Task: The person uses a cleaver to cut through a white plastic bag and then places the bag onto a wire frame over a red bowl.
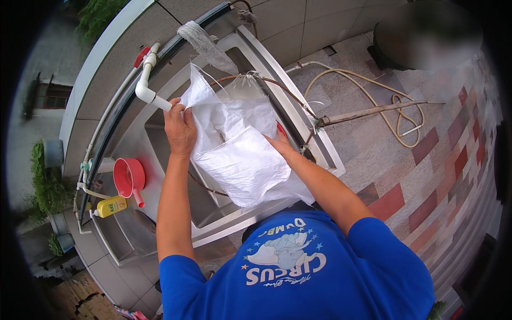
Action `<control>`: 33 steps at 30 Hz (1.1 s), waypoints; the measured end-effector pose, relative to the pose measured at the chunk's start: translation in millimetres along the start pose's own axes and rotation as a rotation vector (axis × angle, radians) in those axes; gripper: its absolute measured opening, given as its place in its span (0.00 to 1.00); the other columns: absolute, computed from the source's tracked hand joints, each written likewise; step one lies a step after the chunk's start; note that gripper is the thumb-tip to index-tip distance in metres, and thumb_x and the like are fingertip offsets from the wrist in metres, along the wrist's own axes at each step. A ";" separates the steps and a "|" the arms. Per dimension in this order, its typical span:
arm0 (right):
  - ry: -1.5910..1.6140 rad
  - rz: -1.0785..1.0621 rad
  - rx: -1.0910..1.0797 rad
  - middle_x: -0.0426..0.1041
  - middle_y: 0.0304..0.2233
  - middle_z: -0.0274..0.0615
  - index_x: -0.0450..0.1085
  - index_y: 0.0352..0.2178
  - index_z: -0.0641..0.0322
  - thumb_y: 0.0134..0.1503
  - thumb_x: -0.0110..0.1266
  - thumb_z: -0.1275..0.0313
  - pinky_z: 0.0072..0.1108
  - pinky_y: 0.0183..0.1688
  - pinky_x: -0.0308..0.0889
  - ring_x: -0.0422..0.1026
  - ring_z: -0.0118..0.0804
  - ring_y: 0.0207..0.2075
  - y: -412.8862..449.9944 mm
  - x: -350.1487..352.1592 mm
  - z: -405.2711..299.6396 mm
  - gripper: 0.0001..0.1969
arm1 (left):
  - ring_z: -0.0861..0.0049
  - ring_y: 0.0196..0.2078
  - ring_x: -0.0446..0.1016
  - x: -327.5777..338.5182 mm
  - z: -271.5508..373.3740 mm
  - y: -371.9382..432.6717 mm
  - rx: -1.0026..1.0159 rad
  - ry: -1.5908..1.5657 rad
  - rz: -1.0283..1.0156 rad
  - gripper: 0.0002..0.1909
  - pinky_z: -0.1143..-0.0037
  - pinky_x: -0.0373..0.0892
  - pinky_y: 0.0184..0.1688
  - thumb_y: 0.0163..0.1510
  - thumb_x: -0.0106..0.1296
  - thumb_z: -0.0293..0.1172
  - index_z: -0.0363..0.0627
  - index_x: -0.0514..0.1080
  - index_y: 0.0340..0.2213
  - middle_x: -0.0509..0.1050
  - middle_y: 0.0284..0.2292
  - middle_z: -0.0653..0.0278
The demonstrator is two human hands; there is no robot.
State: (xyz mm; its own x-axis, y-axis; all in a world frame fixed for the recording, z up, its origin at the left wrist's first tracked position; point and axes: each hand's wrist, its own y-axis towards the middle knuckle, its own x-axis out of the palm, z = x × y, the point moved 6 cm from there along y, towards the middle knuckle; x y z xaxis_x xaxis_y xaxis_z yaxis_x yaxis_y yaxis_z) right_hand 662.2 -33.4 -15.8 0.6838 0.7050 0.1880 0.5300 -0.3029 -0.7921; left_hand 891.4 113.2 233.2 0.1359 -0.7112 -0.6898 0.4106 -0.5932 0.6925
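Note:
A white woven plastic sack (244, 168) is spread over a stainless-steel sink (256, 224), creased and partly folded on itself. My left hand (181, 130) pinches its upper left edge, just beside the end of a white plastic spout. On the opposite side my right hand (281, 144) grips the sack, its fingers partly hidden. Against that hand is a small red object (281, 129), too covered to identify. A rusty metal hoop (280, 86) with frayed white ties passes around and under the sack. Its wooden pole (360, 113) runs out over the sink's right rim.
A white pipe (146, 86) with a red valve overhangs the sink's left side. A grey rag (208, 46) drapes over the back edge. Down the left stand a red plastic dipper (129, 176) and a yellow AXE detergent bottle (111, 207). A beige hose (380, 108) coils on the tiled floor.

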 end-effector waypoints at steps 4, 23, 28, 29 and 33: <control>0.191 -0.102 -0.239 0.73 0.56 0.52 0.61 0.63 0.69 0.53 0.70 0.67 0.31 0.54 0.72 0.76 0.42 0.52 38.5 -3.4 -6.0 0.39 | 0.42 0.40 0.76 36.8 -10.4 2.8 -0.253 -0.080 -0.321 0.12 0.58 0.72 0.40 0.67 0.51 0.37 0.41 0.68 0.45 0.75 0.42 0.44; -0.139 0.460 -0.816 0.80 0.34 0.39 0.74 0.39 0.70 0.57 0.63 0.78 0.24 0.40 0.70 0.75 0.28 0.36 -71.0 -148.5 -79.4 0.09 | 0.46 0.56 0.75 34.1 -63.2 -17.2 -0.789 -0.166 -0.634 0.43 0.61 0.68 0.59 0.62 0.49 0.65 0.30 0.70 0.56 0.76 0.51 0.36; -0.348 0.596 -0.812 0.80 0.31 0.48 0.73 0.36 0.70 0.54 0.66 0.75 0.30 0.40 0.71 0.77 0.41 0.32 -64.2 -156.6 -102.1 0.11 | 0.50 0.52 0.78 29.6 -50.0 -19.1 -0.853 -0.104 -0.572 0.43 0.62 0.71 0.55 0.56 0.59 0.63 0.29 0.73 0.53 0.78 0.46 0.39; -0.373 0.625 -0.812 0.80 0.33 0.48 0.73 0.37 0.71 0.54 0.66 0.74 0.30 0.41 0.71 0.76 0.40 0.33 -60.2 -162.0 -103.4 0.13 | 0.50 0.52 0.78 30.0 -43.7 -19.2 -0.861 -0.105 -0.565 0.43 0.62 0.71 0.55 0.56 0.59 0.63 0.29 0.73 0.53 0.78 0.46 0.39; -0.401 0.754 -0.825 0.78 0.42 0.55 0.72 0.43 0.71 0.53 0.65 0.73 0.37 0.49 0.69 0.76 0.55 0.42 -61.4 -161.6 -112.1 0.17 | 0.57 0.35 0.78 16.3 -14.4 -6.4 -0.536 -0.074 -0.184 0.22 0.63 0.72 0.42 0.57 0.65 0.44 0.38 0.78 0.45 0.76 0.33 0.51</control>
State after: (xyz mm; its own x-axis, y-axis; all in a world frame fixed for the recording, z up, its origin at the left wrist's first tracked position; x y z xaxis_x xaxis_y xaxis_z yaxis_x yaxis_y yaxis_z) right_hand 575.4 -200.5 67.5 0.8338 0.2780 -0.4770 0.3243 -0.9458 0.0157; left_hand 904.0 110.8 214.5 -0.0368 -0.6501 -0.7589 0.8240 -0.4494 0.3450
